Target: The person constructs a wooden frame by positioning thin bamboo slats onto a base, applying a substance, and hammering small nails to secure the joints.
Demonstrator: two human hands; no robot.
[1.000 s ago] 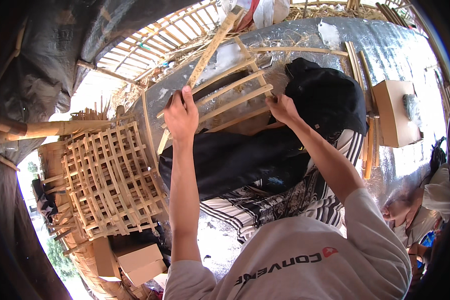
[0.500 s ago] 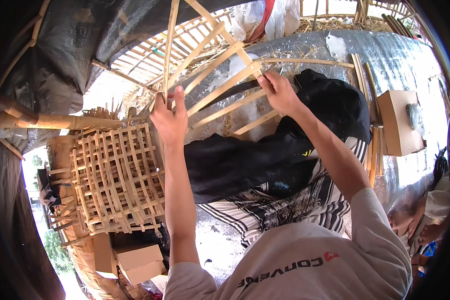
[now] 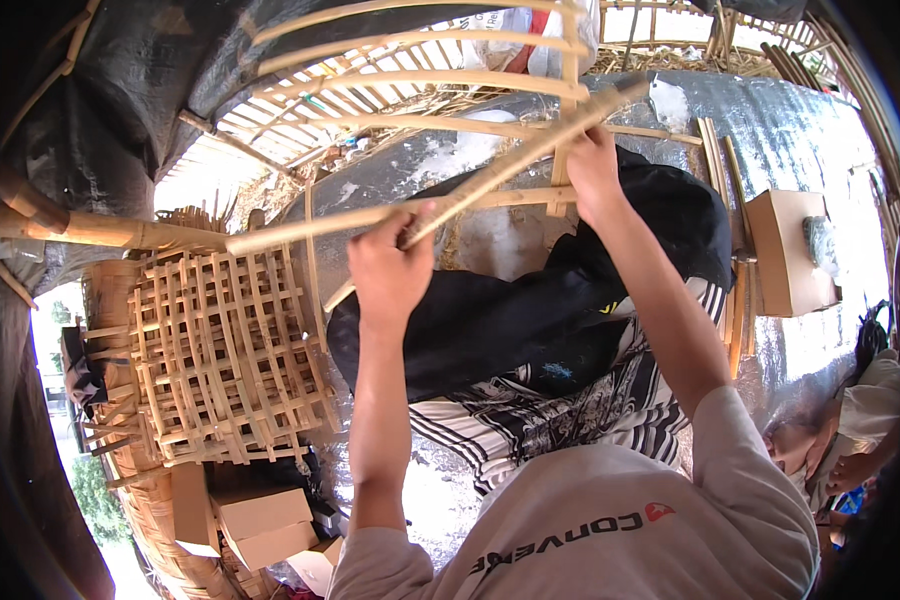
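In front of me is a light bamboo frame of several long slats [image 3: 440, 80] joined by a cross strip [image 3: 570, 60] at their right end. My right hand [image 3: 594, 175] is closed at that cross strip; its fingertips are partly hidden. My left hand [image 3: 390, 262] is closed round a bamboo strip [image 3: 510, 165], which slants up to the right across the frame and over the cross strip. The frame's nearest slat [image 3: 310, 226] passes at the left hand's fingers. Below the hands, black cloth [image 3: 500, 325] covers my lap.
A stack of woven bamboo lattice panels [image 3: 225, 360] lies at left, with cardboard boxes [image 3: 265, 525] below it. Right of my lap are loose bamboo strips [image 3: 720, 165] and another cardboard box [image 3: 785, 250]. Another person [image 3: 860, 430] is at the right edge. A bamboo fence [image 3: 370, 95] stands beyond.
The bamboo frame has turned so its slats run nearly level across my view. My left hand has moved right and slightly down, my right hand slightly right; the strip now slants across the frame.
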